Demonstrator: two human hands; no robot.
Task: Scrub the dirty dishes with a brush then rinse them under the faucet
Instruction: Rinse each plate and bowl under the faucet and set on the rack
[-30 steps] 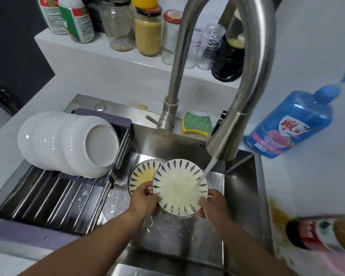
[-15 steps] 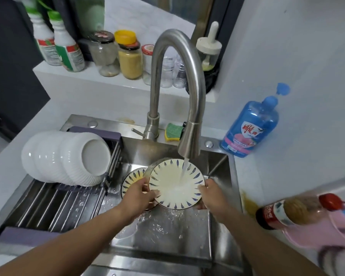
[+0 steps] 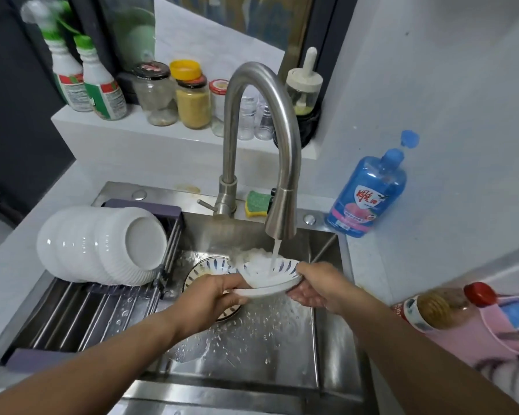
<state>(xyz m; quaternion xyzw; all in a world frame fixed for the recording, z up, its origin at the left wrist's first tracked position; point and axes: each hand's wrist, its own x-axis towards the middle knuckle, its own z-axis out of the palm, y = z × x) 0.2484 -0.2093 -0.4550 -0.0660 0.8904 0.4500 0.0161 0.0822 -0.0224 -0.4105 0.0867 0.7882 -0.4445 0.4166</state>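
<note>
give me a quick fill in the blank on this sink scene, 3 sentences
1. Water from the faucet lands on the held plate, gripped by ____ hands.
2. The white bowls lie stacked on the ____ side of the sink.
3. The dish soap bottle is ____ in colour.

Missing words: both; left; blue

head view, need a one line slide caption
Both hands hold a blue-patterned plate under the running faucet.
</note>
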